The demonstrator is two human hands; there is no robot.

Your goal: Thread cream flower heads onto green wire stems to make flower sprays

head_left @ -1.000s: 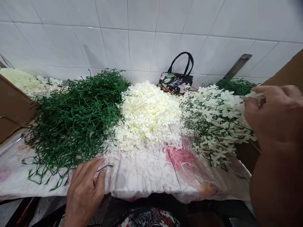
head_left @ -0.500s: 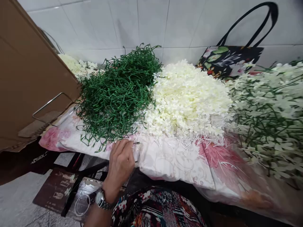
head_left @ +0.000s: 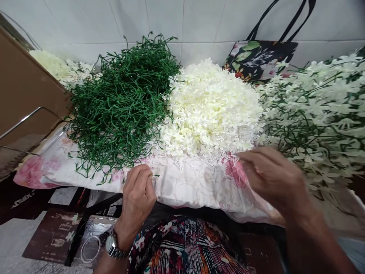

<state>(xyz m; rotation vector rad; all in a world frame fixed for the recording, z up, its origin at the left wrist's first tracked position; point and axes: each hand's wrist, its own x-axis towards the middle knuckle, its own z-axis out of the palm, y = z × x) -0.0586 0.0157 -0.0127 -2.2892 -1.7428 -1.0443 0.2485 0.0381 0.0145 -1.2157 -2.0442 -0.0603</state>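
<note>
My left hand (head_left: 138, 194) rests at the near edge of the flowered cloth (head_left: 188, 182), fingers pinched on a thin green stem whose tip pokes out to the right. Just behind it lies a big heap of green plastic stems (head_left: 119, 102). My right hand (head_left: 270, 179) is blurred by motion over the cloth, below the pile of loose white flower heads (head_left: 211, 106); its fingers look curled, and what they hold is unclear. To the right lies a mass of assembled white-flowered sprigs (head_left: 319, 110).
A dark floral handbag (head_left: 256, 61) leans on the white tiled wall. A brown cardboard box (head_left: 25, 83) and a metal wire frame (head_left: 25, 125) stand at the left, with more white flowers (head_left: 54, 64) behind. Floor tiles show below left.
My right hand has come down from the assembled sprigs at the right to the cloth in front of the white flower pile. My left hand has pinched a green stem. The view shifted left and closer.
</note>
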